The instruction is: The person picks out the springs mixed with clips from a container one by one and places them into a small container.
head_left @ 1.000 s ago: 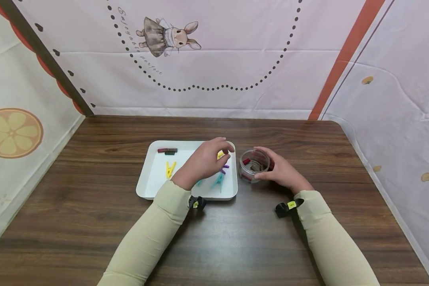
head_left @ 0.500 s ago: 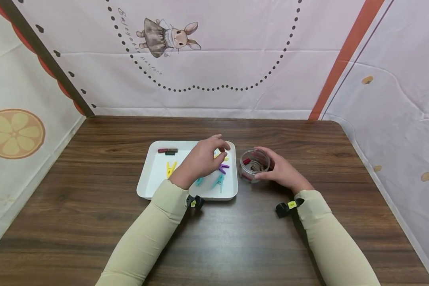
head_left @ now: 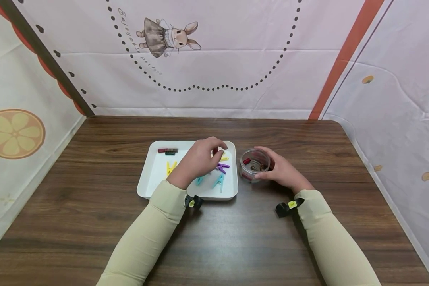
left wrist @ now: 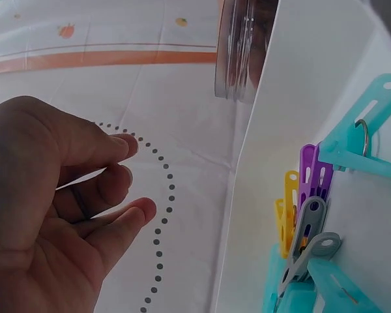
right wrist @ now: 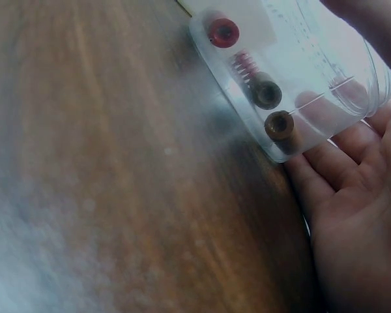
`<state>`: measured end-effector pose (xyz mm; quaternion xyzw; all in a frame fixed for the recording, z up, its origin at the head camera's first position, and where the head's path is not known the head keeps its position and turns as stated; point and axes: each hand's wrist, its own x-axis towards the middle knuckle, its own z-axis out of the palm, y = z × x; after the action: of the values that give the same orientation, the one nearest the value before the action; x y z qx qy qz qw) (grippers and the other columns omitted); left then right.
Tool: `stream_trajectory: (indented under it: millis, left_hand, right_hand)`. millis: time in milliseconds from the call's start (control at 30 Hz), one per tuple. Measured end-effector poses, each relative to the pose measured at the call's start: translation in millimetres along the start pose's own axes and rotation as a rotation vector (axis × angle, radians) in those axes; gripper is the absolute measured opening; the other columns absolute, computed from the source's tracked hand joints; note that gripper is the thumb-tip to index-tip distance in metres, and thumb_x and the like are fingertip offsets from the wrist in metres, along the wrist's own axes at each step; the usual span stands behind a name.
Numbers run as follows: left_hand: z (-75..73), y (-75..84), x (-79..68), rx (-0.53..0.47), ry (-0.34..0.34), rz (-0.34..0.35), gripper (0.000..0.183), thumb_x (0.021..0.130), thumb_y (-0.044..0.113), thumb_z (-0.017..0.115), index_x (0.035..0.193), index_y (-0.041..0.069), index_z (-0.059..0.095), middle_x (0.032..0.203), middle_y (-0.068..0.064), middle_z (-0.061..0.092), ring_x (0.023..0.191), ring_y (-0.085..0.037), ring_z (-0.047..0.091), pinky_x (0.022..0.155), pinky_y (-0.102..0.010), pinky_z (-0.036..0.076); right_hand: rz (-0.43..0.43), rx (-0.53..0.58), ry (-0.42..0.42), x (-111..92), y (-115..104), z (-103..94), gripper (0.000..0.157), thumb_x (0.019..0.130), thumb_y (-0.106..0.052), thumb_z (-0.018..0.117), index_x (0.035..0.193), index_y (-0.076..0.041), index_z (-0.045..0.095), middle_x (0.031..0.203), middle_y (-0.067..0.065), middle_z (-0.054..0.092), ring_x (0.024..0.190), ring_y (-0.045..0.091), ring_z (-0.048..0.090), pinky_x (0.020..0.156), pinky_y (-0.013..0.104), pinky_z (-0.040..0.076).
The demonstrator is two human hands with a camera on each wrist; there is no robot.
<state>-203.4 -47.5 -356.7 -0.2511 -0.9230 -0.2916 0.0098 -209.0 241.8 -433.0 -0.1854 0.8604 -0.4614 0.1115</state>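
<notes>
My left hand hovers over the white tray, fingers bent loosely; nothing shows between thumb and fingertips in the left wrist view. Under and beside it lie clothespins: a yellow one, a purple one and light blue ones. Grey clothespins show in the left wrist view. To the tray's right, my right hand grips a clear round jar around its side. Inside the jar are red springs and dark bronze springs.
A red spring and dark springs lie in the tray's far left corner. The wooden table runs up to a printed cloth at the back, with more cloth at both sides.
My left hand has drawn slightly left over the tray, uncovering more of the purple and yellow clothespins. My right hand and the jar have stayed put.
</notes>
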Motion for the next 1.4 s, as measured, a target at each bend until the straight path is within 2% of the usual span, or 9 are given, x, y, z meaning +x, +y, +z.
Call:
stream_trajectory:
  millis: [400,500,567,667,733,800,1000,1167,1400]
  left_hand:
    - [-3.7,-1.1,-1.6,0.006,-0.013,-0.001,0.025,0.094,0.016,0.058,0.118,0.012,0.067,0.08,-0.001,0.058,0.064,-0.015,0.049,0.059,-0.027,0.043]
    - [-3.7,-1.7,-1.6,0.009,-0.023,0.005,0.026,0.095,0.017,0.058,0.119,0.013,0.066,0.083,-0.002,0.06,0.063,-0.015,0.049,0.059,-0.027,0.043]
    - [-2.5,-2.6,-1.1,0.012,-0.03,0.012,0.027,0.095,0.017,0.058,0.12,0.012,0.066,0.091,-0.002,0.064,0.068,-0.016,0.054,0.063,-0.029,0.045]
    - [-0.9,-3.5,-0.9,0.015,-0.036,0.018,0.028,0.095,0.018,0.058,0.121,0.01,0.065,0.109,-0.004,0.068,0.094,-0.019,0.064,0.083,-0.034,0.052]
    - [-0.5,-4.1,-1.1,0.012,-0.034,0.024,0.026,0.096,0.018,0.058,0.119,0.01,0.066,0.116,-0.004,0.067,0.11,-0.021,0.062,0.095,-0.037,0.05]
    - [-0.6,-4.5,-1.6,0.004,-0.039,0.031,0.025,0.096,0.018,0.058,0.118,0.01,0.067,0.12,-0.005,0.067,0.117,-0.022,0.06,0.101,-0.039,0.048]
    - [-1.2,-8.5,-2.5,-0.004,-0.046,0.055,0.022,0.095,0.016,0.056,0.112,0.009,0.069,0.109,-0.005,0.067,0.1,-0.02,0.063,0.091,-0.035,0.051]
    - [-3.9,-12.5,-3.6,0.002,-0.049,0.041,0.025,0.096,0.011,0.047,0.108,0.009,0.07,0.099,-0.004,0.062,0.083,-0.018,0.055,0.077,-0.031,0.048]
    - [-9.2,-17.4,-5.3,-0.002,-0.088,-0.013,0.028,0.097,0.012,0.044,0.112,0.011,0.068,0.101,-0.002,0.06,0.08,-0.017,0.052,0.074,-0.03,0.045]
  right_hand:
    - [-0.024,0.01,-0.002,1,2,0.0,0.086,0.076,-0.034,0.083,0.148,-0.028,0.035,0.141,0.003,0.05,0.129,0.023,0.047,0.11,0.052,0.035]
    - [-0.025,0.012,-0.002,2,2,-0.3,0.088,0.075,-0.035,0.083,0.148,-0.028,0.034,0.14,0.003,0.051,0.129,0.022,0.048,0.109,0.051,0.035]
    - [-0.02,0.004,-0.001,2,2,-0.5,0.088,0.075,-0.035,0.083,0.148,-0.028,0.034,0.14,0.003,0.051,0.129,0.022,0.048,0.109,0.051,0.036]
    - [-0.022,0.0,-0.001,1,1,-0.5,0.088,0.076,-0.035,0.083,0.149,-0.026,0.034,0.141,0.004,0.05,0.129,0.023,0.048,0.109,0.052,0.035]
    - [-0.02,0.002,-0.003,1,2,-0.2,0.088,0.076,-0.034,0.083,0.149,-0.026,0.034,0.142,0.004,0.05,0.13,0.023,0.047,0.109,0.052,0.035]
    - [-0.017,0.004,-0.003,2,2,-0.1,0.088,0.075,-0.034,0.083,0.148,-0.027,0.034,0.141,0.004,0.05,0.13,0.023,0.047,0.11,0.052,0.034]
    - [-0.019,-0.001,-0.004,3,2,0.3,0.087,0.076,-0.034,0.083,0.148,-0.027,0.034,0.142,0.004,0.05,0.13,0.023,0.047,0.11,0.052,0.034]
    - [-0.018,0.0,-0.004,3,3,0.4,0.087,0.076,-0.034,0.083,0.148,-0.027,0.034,0.142,0.004,0.05,0.13,0.023,0.047,0.11,0.052,0.034]
    - [-0.035,0.023,-0.007,3,3,-0.1,0.087,0.076,-0.032,0.083,0.148,-0.024,0.034,0.148,0.003,0.044,0.135,0.023,0.044,0.113,0.052,0.031]
